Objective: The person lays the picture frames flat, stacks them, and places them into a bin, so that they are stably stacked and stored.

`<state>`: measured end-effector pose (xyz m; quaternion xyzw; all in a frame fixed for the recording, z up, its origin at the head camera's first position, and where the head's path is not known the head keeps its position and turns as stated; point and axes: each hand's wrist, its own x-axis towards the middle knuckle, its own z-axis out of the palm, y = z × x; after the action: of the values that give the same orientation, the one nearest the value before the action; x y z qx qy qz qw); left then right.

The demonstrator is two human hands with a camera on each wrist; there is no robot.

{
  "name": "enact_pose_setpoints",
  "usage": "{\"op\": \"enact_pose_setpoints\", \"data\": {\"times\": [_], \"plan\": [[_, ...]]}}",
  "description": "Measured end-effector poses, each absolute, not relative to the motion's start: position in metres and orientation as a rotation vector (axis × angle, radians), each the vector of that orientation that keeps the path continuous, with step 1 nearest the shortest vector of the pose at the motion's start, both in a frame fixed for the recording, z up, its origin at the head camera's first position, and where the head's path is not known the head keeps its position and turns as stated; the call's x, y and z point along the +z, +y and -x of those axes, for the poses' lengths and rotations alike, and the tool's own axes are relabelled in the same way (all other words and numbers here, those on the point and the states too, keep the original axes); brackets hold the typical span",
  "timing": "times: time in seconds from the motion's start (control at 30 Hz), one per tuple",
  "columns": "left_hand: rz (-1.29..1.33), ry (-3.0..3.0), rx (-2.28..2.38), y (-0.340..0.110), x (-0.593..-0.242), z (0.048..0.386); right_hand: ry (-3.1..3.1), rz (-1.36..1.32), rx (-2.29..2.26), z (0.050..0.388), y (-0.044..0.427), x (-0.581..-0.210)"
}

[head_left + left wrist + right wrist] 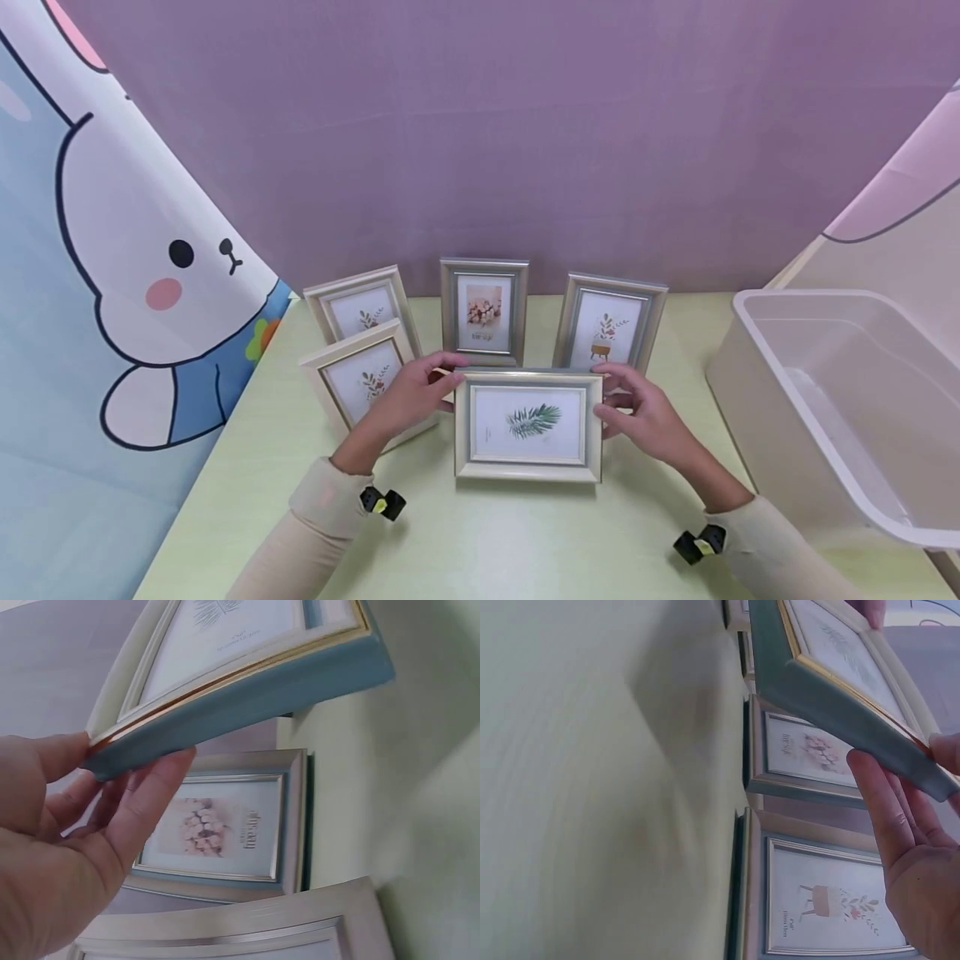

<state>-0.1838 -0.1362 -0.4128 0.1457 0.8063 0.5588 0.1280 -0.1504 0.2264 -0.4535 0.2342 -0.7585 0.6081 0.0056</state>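
Note:
Between both hands a cream picture frame point(528, 473) with a green leaf print is held sideways, tilted, its lower edge a little above the table. My left hand point(414, 392) pinches its upper left corner, thumb on the front and fingers behind. At the upper right corner my right hand point(647, 414) grips it the same way. In the left wrist view the frame's blue-grey side point(247, 712) shows. Behind it stand a grey-brown frame point(447, 312) with a flower photo and another frame point(654, 321) with a potted plant print.
At the left, a cream frame point(318, 367) stands in front of a similar frame point(318, 312), partly covering it. A large beige bin point(780, 417) stands on the right. A purple curtain point(480, 133) closes off the back of the pale green table point(495, 542).

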Motion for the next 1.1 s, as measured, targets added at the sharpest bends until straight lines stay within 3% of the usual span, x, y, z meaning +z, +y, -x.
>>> {"op": "enact_pose_setpoints", "data": {"times": [0.77,1.1], "plan": [[-0.304,2.258,1.517,-0.126,-0.459,0.172,-2.619,-0.414,2.025,0.145,0.224,-0.482],[-0.249,2.324,1.305,-0.121,-0.466,0.175,-2.772,-0.346,1.831,0.148,0.222,-0.484]]}}
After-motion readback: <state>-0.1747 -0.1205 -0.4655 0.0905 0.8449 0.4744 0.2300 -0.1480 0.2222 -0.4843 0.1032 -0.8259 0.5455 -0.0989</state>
